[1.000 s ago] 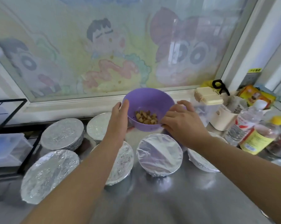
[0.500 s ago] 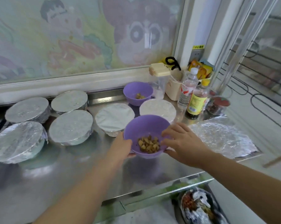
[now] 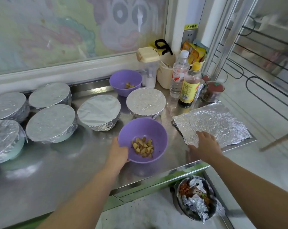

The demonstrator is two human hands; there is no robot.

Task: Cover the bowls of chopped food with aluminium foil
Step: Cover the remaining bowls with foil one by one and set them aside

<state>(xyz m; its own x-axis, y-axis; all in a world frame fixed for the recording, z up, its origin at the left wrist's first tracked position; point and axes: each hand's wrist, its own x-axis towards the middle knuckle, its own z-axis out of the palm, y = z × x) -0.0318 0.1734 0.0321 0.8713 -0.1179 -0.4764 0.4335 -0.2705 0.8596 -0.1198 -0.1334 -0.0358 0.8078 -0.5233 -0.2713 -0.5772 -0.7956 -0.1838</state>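
R hand (image 3: pixel 204 144) off bowl (image 3: pixel 149 128) now — at near edge of foil sheet (image 3: pixel 222 123)

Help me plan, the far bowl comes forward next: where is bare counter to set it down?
Widest free patch: the front-left counter, between the covered bowls and the front edge, left of the left hand holding the near purple bowl. A narrow strip lies between that bowl and the foil sheet. The back right corner by the bottles is crowded.

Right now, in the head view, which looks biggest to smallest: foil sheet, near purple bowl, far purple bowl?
Largest: loose foil sheet
Then: near purple bowl
Smallest: far purple bowl, though distance may explain that.
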